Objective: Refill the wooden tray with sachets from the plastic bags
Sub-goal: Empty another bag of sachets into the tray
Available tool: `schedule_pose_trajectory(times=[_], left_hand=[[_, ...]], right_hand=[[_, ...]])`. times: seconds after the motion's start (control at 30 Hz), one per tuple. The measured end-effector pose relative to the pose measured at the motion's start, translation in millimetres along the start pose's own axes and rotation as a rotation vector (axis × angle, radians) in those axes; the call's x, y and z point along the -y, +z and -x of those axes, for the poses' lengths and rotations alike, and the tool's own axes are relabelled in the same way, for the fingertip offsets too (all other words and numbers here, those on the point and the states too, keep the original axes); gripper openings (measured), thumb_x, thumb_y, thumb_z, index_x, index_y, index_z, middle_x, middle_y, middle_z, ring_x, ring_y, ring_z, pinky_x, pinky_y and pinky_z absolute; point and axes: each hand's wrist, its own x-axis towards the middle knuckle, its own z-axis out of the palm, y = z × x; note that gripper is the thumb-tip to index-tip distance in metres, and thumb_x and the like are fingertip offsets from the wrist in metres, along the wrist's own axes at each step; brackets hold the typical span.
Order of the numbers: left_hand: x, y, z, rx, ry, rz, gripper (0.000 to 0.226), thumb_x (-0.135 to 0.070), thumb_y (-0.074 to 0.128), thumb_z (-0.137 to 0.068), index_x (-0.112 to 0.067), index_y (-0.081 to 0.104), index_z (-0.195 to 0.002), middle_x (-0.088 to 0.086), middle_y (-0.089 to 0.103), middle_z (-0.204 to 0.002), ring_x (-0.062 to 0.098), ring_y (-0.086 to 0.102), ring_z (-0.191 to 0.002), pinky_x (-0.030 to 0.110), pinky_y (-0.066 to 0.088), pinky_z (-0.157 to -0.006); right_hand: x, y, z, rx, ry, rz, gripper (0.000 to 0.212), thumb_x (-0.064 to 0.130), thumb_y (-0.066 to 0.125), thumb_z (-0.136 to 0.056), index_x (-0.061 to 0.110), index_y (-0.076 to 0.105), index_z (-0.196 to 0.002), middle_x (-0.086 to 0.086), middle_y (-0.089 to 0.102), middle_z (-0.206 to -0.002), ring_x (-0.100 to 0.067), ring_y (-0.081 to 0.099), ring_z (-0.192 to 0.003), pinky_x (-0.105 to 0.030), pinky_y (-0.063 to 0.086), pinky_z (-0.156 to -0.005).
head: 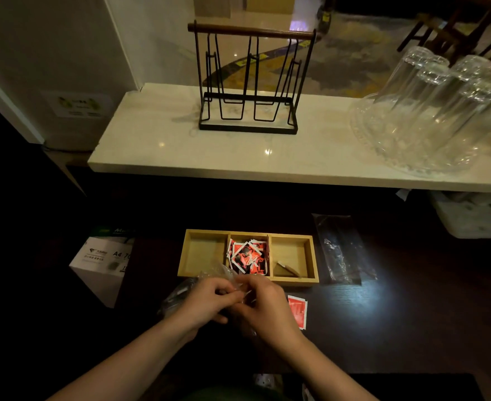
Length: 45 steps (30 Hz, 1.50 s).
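Observation:
A wooden tray (248, 233) with three compartments lies on the dark table. Its middle compartment holds several red sachets (247, 257); the left one looks bare, and the right one holds a single pale sachet (287, 268). Just in front of the tray, my left hand (206, 302) and my right hand (263, 306) meet, both pinching a crumpled clear plastic bag (218, 274). What is inside the bag is hidden by my fingers. A loose red sachet (298, 311) lies on the table right of my right hand.
A second clear plastic bag (340, 250) lies flat to the right of the tray. A box of A4 paper (102, 264) stands at the left. On the marble shelf (180, 151) behind are a black wire rack (248, 82) and upturned glasses (429, 111).

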Motion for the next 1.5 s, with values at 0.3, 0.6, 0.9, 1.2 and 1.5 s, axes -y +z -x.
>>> schedule_pose_trajectory(times=[0.3, 0.6, 0.9, 1.2, 1.5], left_hand=[[2, -2, 0, -0.006, 0.01, 0.149, 0.016, -0.024, 0.069, -0.082, -0.01, 0.064, -0.076, 0.013, 0.06, -0.09, 0.017, 0.063, -0.083, 0.027, 0.055, -0.054], [-8, 3, 2, -0.086, 0.086, -0.014, 0.027, -0.021, 0.058, -0.091, -0.015, 0.053, -0.065, 0.008, 0.052, -0.08, 0.019, 0.057, -0.071, 0.026, 0.052, -0.047], [-7, -16, 7, -0.25, 0.097, -0.276, 0.024, -0.011, 0.056, -0.089, -0.01, 0.053, -0.065, 0.003, 0.057, -0.083, 0.018, 0.06, -0.067, 0.029, 0.055, -0.055], [-20, -5, 4, -0.221, 0.206, -0.369, 0.02, -0.012, 0.058, -0.086, -0.006, 0.061, -0.068, 0.002, 0.056, -0.087, 0.018, 0.058, -0.077, 0.04, 0.055, -0.068], [-14, -13, 5, -0.262, 0.288, -0.036, 0.03, -0.02, 0.052, -0.094, -0.019, 0.06, -0.065, 0.001, 0.061, -0.073, 0.017, 0.06, -0.073, 0.041, 0.05, -0.071]], right_hand=[[-7, -16, -10, 0.018, 0.165, -0.13, 0.023, 0.01, 0.069, -0.083, 0.031, 0.069, -0.091, 0.016, 0.064, -0.073, 0.004, 0.063, -0.07, -0.013, 0.051, -0.068], [0, -18, -14, 0.01, 0.087, 0.058, 0.011, 0.02, 0.065, -0.088, 0.016, 0.072, -0.094, 0.015, 0.062, -0.074, -0.002, 0.061, -0.07, -0.014, 0.052, -0.067], [-16, -46, -14, -0.287, 0.186, 0.323, 0.01, 0.014, 0.062, -0.084, 0.018, 0.062, -0.075, 0.007, 0.06, -0.068, -0.002, 0.053, -0.057, -0.012, 0.04, -0.049], [18, -38, 3, -0.008, -0.238, 0.416, 0.049, 0.025, 0.056, -0.085, 0.026, 0.04, -0.132, 0.003, 0.051, -0.123, -0.012, 0.054, -0.104, -0.024, 0.051, -0.081], [11, -25, -21, -0.076, -0.266, 0.355, 0.009, 0.02, 0.065, -0.087, 0.016, 0.057, -0.088, 0.0, 0.062, -0.087, -0.01, 0.056, -0.075, -0.016, 0.034, -0.062]])
